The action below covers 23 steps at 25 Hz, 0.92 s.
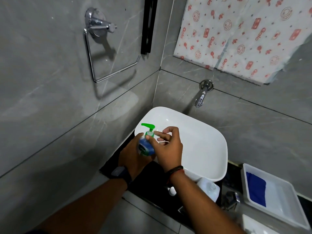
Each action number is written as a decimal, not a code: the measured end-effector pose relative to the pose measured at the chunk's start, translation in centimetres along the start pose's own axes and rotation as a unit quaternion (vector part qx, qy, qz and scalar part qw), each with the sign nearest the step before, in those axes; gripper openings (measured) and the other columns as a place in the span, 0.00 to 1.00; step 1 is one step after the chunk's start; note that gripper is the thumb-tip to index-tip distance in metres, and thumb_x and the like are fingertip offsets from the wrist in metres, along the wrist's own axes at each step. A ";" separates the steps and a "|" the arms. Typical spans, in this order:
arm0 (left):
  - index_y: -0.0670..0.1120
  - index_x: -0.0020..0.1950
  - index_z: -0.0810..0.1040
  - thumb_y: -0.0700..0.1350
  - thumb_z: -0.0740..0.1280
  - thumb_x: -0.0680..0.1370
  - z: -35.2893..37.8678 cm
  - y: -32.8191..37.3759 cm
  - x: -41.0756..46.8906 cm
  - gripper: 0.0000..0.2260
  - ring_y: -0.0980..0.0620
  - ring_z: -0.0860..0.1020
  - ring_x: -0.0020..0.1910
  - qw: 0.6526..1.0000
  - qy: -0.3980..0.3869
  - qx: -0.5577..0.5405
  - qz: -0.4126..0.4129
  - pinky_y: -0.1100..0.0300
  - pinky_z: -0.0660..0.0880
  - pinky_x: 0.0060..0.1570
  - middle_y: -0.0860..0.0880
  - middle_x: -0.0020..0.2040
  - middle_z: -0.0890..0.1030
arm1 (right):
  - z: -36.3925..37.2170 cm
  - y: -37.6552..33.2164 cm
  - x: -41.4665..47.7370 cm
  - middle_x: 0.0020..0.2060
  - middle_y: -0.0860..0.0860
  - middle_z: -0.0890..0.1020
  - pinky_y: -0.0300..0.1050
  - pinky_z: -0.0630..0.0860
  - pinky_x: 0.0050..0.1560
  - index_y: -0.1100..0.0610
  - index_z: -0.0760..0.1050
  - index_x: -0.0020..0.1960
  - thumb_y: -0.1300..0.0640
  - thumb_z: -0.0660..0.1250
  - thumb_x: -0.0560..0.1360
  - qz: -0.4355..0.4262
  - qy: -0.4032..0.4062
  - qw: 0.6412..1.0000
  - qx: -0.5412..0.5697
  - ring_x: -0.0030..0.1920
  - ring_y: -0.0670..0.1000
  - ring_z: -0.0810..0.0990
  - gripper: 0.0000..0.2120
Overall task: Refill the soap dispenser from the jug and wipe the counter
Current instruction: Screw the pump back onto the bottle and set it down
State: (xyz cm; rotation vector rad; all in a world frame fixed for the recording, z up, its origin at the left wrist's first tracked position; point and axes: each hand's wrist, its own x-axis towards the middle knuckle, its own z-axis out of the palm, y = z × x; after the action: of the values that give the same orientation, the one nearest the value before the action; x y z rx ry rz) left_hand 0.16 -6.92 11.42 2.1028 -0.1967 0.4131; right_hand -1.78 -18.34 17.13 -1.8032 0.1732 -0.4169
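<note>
A small soap dispenser (pixel 146 146) with a blue label and a green pump head (pixel 148 126) is held over the left rim of the white basin (pixel 202 146). My left hand (pixel 131 154) wraps its body from the left. The thumb and fingers of my right hand (pixel 166 146) pinch the green collar under the pump. A translucent white jug (pixel 209 188) stands on the black counter (pixel 145 181) just below the basin, partly hidden by my right forearm. A blue cloth (pixel 256 189) lies in a white tray (pixel 283 196) at the right.
A chrome wall tap (pixel 201 95) juts out above the basin. A chrome towel ring (pixel 108 53) hangs on the left grey wall. Patterned paper (pixel 244 34) covers the upper right wall. A small white cap-like object (pixel 172 190) lies beside the jug.
</note>
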 end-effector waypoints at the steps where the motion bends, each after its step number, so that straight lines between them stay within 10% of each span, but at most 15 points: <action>1: 0.52 0.60 0.73 0.62 0.72 0.62 0.0 -1.4 -0.1 0.30 0.49 0.80 0.49 0.999 -0.005 -0.009 -0.035 0.57 0.76 0.45 0.51 0.51 0.82 | 0.2 1.3 -0.4 0.44 0.44 0.83 0.44 0.80 0.43 0.48 0.67 0.45 0.51 0.77 0.65 -0.004 0.025 1.000 -0.009 0.41 0.47 0.81 0.19; 4: 0.55 0.60 0.73 0.59 0.78 0.60 0.3 -5.9 -0.6 0.32 0.53 0.78 0.52 0.995 0.006 -0.039 -0.088 0.57 0.75 0.50 0.54 0.53 0.80 | 1.2 6.3 -1.8 0.45 0.47 0.82 0.51 0.79 0.46 0.53 0.71 0.47 0.54 0.73 0.70 0.007 0.041 0.995 -0.089 0.44 0.50 0.81 0.11; 10: 0.55 0.63 0.72 0.65 0.77 0.55 3.0 -13.4 -1.1 0.40 0.58 0.77 0.56 0.985 -0.019 -0.083 -0.151 0.66 0.72 0.53 0.55 0.57 0.80 | 4.3 17.3 -3.5 0.64 0.58 0.76 0.43 0.64 0.69 0.59 0.70 0.66 0.47 0.65 0.74 -0.035 -0.210 0.923 -0.321 0.67 0.57 0.70 0.25; 19: 0.55 0.64 0.71 0.65 0.76 0.56 4.1 -17.1 -1.9 0.39 0.63 0.73 0.56 0.991 -0.026 -0.052 -0.123 0.78 0.66 0.53 0.56 0.58 0.78 | 6.3 24.5 -3.5 0.75 0.59 0.59 0.52 0.41 0.74 0.58 0.57 0.74 0.35 0.51 0.75 -0.135 -0.226 0.850 -0.456 0.76 0.56 0.52 0.36; 23: 0.52 0.63 0.71 0.62 0.79 0.54 3.2 -16.3 -1.7 0.42 0.59 0.75 0.58 0.992 -0.023 -0.060 -0.106 0.60 0.73 0.59 0.53 0.59 0.78 | 6.0 23.9 -3.4 0.75 0.59 0.59 0.51 0.45 0.75 0.58 0.56 0.75 0.36 0.51 0.76 -0.131 -0.233 0.859 -0.436 0.76 0.56 0.53 0.35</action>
State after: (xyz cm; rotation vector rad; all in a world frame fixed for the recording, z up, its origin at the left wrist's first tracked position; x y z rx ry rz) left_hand 4.09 -0.91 -3.66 1.9911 -0.0235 0.2201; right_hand -0.35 -18.36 -7.74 -2.7869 -0.2801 -0.0528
